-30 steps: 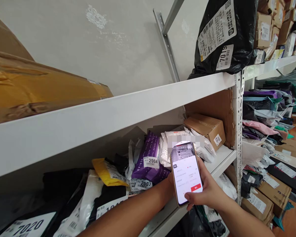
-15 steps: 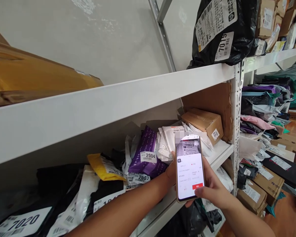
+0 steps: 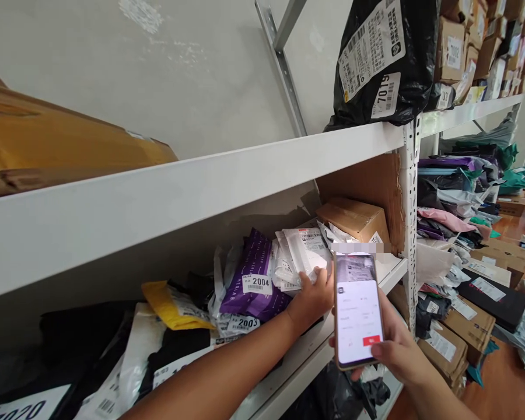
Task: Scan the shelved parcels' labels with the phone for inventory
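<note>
My right hand is wrapped around a smartphone, its thumb by a red button at the bottom of the lit screen. The screen shows a camera strip on top and a white panel below. My left hand reaches onto the lower shelf, its curled fingers on the lower edge of a white parcel bag with a printed label. Part of this hand is hidden behind the phone. Just left of it lies a purple parcel bag marked 2004. Behind the phone sits a brown cardboard box.
A white shelf beam crosses above my arms. On the upper shelf are a black parcel marked 7019 and a large brown package. A yellow bag and black parcels lie left. More parcels pile up beyond the perforated post.
The phone in my right hand has shifted right and slightly down. More of my left hand now shows, its fingers on the white parcel bag. The camera view has shifted slightly.
</note>
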`<state>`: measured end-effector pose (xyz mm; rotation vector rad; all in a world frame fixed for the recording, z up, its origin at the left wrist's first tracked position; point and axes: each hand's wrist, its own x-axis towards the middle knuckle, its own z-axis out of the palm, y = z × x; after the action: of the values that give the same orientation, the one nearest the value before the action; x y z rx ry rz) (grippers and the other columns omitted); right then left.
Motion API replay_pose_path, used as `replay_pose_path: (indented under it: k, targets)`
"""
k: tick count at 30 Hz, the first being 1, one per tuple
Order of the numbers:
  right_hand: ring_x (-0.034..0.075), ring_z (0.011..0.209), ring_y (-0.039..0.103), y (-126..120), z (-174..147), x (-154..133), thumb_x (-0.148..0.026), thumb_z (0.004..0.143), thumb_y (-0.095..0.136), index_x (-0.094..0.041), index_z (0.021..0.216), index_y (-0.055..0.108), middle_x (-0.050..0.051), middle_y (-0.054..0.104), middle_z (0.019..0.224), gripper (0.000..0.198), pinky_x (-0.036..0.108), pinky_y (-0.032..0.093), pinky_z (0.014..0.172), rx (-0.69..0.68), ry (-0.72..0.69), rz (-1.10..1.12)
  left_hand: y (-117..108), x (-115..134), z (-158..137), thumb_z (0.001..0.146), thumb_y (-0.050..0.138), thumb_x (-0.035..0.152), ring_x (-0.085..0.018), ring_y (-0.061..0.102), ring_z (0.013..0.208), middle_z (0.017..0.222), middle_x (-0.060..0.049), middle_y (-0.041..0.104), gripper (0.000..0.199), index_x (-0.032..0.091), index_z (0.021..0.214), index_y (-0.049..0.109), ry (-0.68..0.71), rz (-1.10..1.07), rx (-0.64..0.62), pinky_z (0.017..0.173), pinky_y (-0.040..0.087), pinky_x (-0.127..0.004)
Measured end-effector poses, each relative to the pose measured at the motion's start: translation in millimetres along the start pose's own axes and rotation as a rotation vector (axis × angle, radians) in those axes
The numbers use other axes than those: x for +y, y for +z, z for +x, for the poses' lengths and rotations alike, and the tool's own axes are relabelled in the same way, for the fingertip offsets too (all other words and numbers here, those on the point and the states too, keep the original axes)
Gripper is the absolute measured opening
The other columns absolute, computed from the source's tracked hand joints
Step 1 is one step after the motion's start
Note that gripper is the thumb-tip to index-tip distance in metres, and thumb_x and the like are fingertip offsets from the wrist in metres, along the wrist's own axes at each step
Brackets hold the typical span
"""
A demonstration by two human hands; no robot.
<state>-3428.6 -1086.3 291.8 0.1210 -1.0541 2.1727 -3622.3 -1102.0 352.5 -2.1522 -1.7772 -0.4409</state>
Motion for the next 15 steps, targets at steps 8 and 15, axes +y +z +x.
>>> replay_pose_path:
  k: [8, 15]
  targets:
    - [0.038, 0.097, 0.075, -31, -45, -26, -0.032, 0.060, 0.092, -0.037, 0.162, 0.012, 0.015, 0.070, 0.130, 0.129, 0.034, 0.058, 0.050, 0.479, -0.133, 0.117, -54, -21, 24, 0.090, 0.048, 0.001, -0.024, 0.066, 0.094, 0.101, -0.009, 0.071, 0.025, 0.016, 0.100, 0.066, 0.345, 0.562, -0.232, 0.068, 0.054, -0.032]
    - [0.038, 0.096, 0.075, -39, -48, -26, -0.029, 0.061, 0.091, -0.036, 0.163, 0.014, 0.015, 0.073, 0.124, 0.128, 0.031, 0.058, 0.047, 0.534, -0.169, 0.114, -77, -29, 68, 0.081, 0.073, 0.025, -0.020, 0.066, 0.104, 0.139, -0.009, 0.051, 0.060, 0.022, 0.136, 0.049, -0.078, -0.004, -0.137, 0.086, 0.056, -0.032]
